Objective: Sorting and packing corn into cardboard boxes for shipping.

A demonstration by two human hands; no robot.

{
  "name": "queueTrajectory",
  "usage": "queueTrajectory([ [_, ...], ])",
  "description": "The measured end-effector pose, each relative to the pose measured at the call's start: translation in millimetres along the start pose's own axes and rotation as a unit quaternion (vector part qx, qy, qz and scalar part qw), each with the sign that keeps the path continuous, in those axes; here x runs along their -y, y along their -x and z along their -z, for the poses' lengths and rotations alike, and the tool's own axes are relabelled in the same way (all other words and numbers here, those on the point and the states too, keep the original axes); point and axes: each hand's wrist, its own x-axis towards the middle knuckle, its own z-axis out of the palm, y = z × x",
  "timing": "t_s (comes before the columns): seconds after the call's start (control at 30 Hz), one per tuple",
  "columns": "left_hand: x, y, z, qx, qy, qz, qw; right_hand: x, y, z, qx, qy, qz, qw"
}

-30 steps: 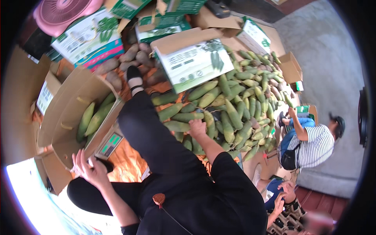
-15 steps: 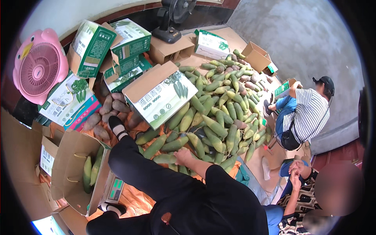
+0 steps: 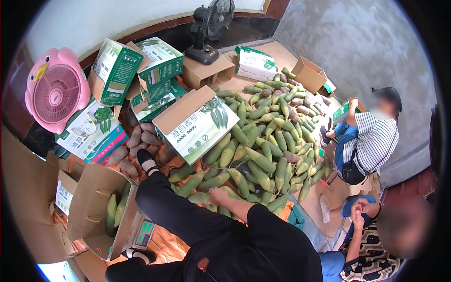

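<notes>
My right hand (image 3: 218,196) reaches from a black short sleeve to the near edge of a large heap of green radishes (image 3: 260,160). Its fingers curl down at the end of one green radish (image 3: 198,197) lying beside my raised knee; part of the grip is hidden. My left hand is out of sight. Left of my legs, an open cardboard box (image 3: 96,207) with rope handles holds a few green radishes (image 3: 111,214). It stands on a scale (image 3: 143,233) with a lit green display.
A white-and-green carton (image 3: 197,129) stands by the heap, reddish tubers (image 3: 136,141) beside it. Beyond are stacked cartons (image 3: 159,61), a pink fan (image 3: 57,94) and a black fan (image 3: 206,33). At right sit a person in stripes (image 3: 371,136) and another with clasped hands (image 3: 359,211).
The whole view has shifted, so the scene sits slightly lower and further right. My right hand stays at the same spot on the heap. The radishes around it look unmoved.
</notes>
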Motion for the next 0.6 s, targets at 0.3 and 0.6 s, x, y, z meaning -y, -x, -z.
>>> queueTrajectory([
  [0.3, 7.8, 3.4, -0.2, 0.011, -0.027, 0.032, 0.999, 8.7, 4.4, 6.3, 0.003, -0.009, 0.008, 1.0],
  [0.6, -1.2, 4.4, 6.4, 0.01, -0.029, 0.093, 0.995, 14.9, 1.8, 9.6, 0.012, 0.004, 0.009, 1.0],
])
